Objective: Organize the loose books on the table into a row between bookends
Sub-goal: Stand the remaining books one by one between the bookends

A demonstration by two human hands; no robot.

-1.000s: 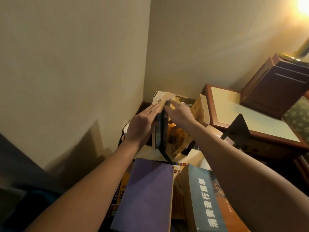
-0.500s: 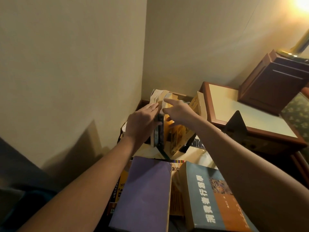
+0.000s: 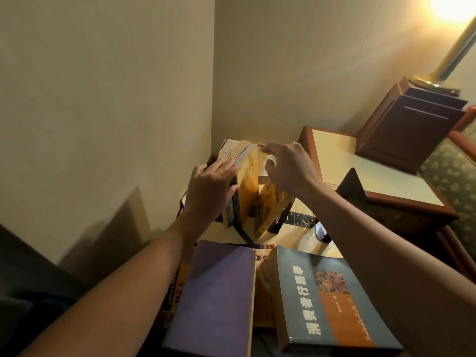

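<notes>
Plain purple paperback book (image 3: 213,297); thick blue-and-orange book (image 3: 332,305) — pale lettering, mottled picture panel; upright yellow-orange book (image 3: 248,181); black triangular metal bookend (image 3: 351,185); green leaf-patterned surface (image 3: 453,176).

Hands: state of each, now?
Left hand: open, flat fingers pressing the upright books.
Right hand: fingers curled over their tops; grip cannot be told.

Upright books (image 3: 247,186) behind 2 flat books (image 3: 270,300)

place: home or hotel room | cues: brass lamp (image 3: 453,48), wooden table (image 3: 386,200), patterned carpet (image 3: 449,181), beige walls (image 3: 103,99)
</notes>
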